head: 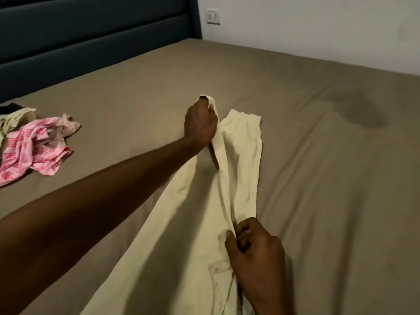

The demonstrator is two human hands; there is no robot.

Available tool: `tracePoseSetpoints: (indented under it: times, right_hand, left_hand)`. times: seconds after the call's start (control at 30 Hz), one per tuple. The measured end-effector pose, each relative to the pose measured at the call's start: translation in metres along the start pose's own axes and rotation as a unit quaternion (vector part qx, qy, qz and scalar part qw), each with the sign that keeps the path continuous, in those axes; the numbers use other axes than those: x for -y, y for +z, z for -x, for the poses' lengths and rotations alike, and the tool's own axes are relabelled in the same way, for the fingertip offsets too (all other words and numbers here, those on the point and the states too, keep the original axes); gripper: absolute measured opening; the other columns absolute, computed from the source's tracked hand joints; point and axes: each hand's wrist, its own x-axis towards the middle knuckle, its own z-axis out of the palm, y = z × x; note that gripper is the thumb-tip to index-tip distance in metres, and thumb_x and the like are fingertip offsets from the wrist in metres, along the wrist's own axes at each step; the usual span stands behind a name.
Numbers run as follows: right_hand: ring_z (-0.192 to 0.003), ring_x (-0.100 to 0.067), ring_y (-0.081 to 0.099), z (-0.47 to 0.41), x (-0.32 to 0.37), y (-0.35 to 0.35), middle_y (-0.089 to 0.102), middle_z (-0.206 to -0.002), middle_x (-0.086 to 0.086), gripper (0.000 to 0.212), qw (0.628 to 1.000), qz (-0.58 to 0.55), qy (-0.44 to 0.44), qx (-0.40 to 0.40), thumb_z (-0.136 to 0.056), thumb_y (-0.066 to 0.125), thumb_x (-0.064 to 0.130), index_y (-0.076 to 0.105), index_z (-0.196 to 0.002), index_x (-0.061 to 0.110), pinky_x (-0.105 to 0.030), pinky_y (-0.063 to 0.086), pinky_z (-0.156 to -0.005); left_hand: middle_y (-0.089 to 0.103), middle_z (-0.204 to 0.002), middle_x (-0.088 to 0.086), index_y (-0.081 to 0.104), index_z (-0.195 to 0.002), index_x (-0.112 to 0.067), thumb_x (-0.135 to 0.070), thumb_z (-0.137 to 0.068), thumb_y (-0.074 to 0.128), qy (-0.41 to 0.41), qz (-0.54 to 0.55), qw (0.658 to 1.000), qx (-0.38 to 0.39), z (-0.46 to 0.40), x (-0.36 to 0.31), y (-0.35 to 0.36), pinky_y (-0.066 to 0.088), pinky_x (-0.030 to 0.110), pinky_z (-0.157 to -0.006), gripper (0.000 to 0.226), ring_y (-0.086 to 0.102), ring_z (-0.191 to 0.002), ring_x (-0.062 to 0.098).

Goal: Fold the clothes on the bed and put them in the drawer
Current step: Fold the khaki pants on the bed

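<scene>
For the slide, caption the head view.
Both hands grip cream trousers on the bed: left hand at the hem, right hand mid-leg.

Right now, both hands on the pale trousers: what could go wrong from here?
1. The left hand grips only the hem of one leg of the pale trousers; the other leg lies loose beside it, so the legs may fold misaligned.
2. The right hand pinches a ridge of cloth mid-garment; that crease could get folded in.
3. The bed sheet is wrinkled under the trousers, so smoothing may drag it.
</scene>
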Motion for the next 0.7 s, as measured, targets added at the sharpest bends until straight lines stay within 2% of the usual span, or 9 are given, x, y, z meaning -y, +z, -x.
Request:
tracePoseSetpoints:
  times: [0.1,0.17,0.23,0.3,0.4,0.5,0.6,0.67,0.7]
  right_hand:
    - [-0.065,-0.006,0.063,-0.003,-0.012,0.000,0.059,-0.058,0.017,0.031,0.997,0.071,0.040,-0.009,-0.082,0.068,0.059,0.052,-0.079,0.034,-0.031,0.050,-0.063]
    - [-0.056,-0.007,0.059,-0.005,-0.020,0.006,0.055,-0.054,0.016,0.031,0.997,0.060,0.032,-0.043,-0.082,0.066,0.058,0.051,-0.073,0.033,-0.033,0.051,-0.058]
    - [-0.052,-0.008,0.057,-0.007,-0.025,0.010,0.053,-0.053,0.014,0.030,0.996,0.045,0.038,-0.061,-0.080,0.062,0.059,0.050,-0.071,0.033,-0.032,0.049,-0.054]
    - [-0.053,-0.009,0.057,-0.009,-0.030,0.012,0.054,-0.055,0.013,0.030,0.997,0.026,0.044,-0.063,-0.079,0.057,0.063,0.051,-0.074,0.034,-0.032,0.049,-0.056]
    - [-0.051,-0.008,0.056,-0.010,-0.034,0.014,0.054,-0.054,0.011,0.035,0.997,0.016,0.028,-0.066,-0.080,0.050,0.067,0.050,-0.071,0.034,-0.031,0.049,-0.055]
    - [-0.048,-0.008,0.053,-0.009,-0.036,0.016,0.053,-0.054,0.010,0.032,0.997,0.007,0.032,-0.071,-0.081,0.050,0.065,0.047,-0.069,0.035,-0.030,0.050,-0.053]
    - [-0.048,-0.008,0.052,-0.010,-0.039,0.014,0.055,-0.054,0.009,0.023,0.993,-0.041,0.066,-0.090,-0.077,0.048,0.061,0.048,-0.074,0.038,-0.030,0.049,-0.054]
    - [-0.047,-0.008,0.052,-0.010,-0.041,0.014,0.055,-0.053,0.010,0.022,0.991,-0.051,0.074,-0.097,-0.076,0.053,0.057,0.049,-0.072,0.035,-0.028,0.047,-0.052]
    - [-0.047,-0.008,0.053,-0.010,-0.043,0.015,0.056,-0.053,0.011,0.022,0.991,-0.048,0.075,-0.096,-0.077,0.058,0.053,0.049,-0.070,0.033,-0.027,0.047,-0.050]
  left_hand:
    - [0.068,-0.110,0.015,0.061,-0.106,-0.009,-0.024,-0.102,0.047,0.091,-0.126,0.986,0.064,0.009,-0.028,0.042,0.045,0.036,-0.082,0.021,0.064,-0.104,0.036]
    - [0.067,-0.107,0.018,0.064,-0.102,-0.007,-0.045,-0.105,0.043,0.174,-0.208,0.955,0.123,0.016,-0.032,0.069,0.045,0.040,-0.088,0.044,0.064,-0.103,0.037]
    - [0.064,-0.117,0.024,0.071,-0.104,-0.003,-0.057,-0.104,0.035,0.198,-0.282,0.929,0.135,0.021,-0.030,0.087,0.039,0.045,-0.096,0.065,0.057,-0.112,0.039]
    - [0.054,-0.137,0.021,0.076,-0.105,-0.011,-0.058,-0.104,0.032,0.208,-0.303,0.921,0.126,0.017,-0.022,0.097,0.031,0.050,-0.103,0.064,0.044,-0.129,0.037]
    - [0.033,-0.159,0.016,0.075,-0.111,-0.023,-0.055,-0.106,0.031,0.173,-0.235,0.932,0.214,-0.004,0.001,0.101,0.024,0.061,-0.114,0.054,0.024,-0.149,0.035]
    - [0.058,-0.140,0.008,0.074,-0.109,-0.024,-0.059,-0.105,0.028,0.088,-0.094,0.951,0.280,-0.024,0.010,0.100,0.036,0.051,-0.110,0.058,0.048,-0.133,0.029]
    - [0.071,-0.114,0.000,0.079,-0.109,-0.023,-0.042,-0.107,0.042,0.056,0.014,0.969,0.242,-0.033,0.016,0.099,0.037,0.025,-0.093,0.042,0.060,-0.110,0.016]
    - [0.069,-0.111,0.004,0.077,-0.112,-0.018,-0.025,-0.098,0.062,0.045,0.021,0.978,0.201,-0.037,0.026,0.099,0.038,0.024,-0.087,0.022,0.061,-0.109,0.019]
    - [0.069,-0.114,0.006,0.074,-0.114,-0.015,-0.021,-0.092,0.069,0.028,0.031,0.983,0.176,-0.037,0.030,0.100,0.040,0.025,-0.088,0.023,0.061,-0.111,0.021]
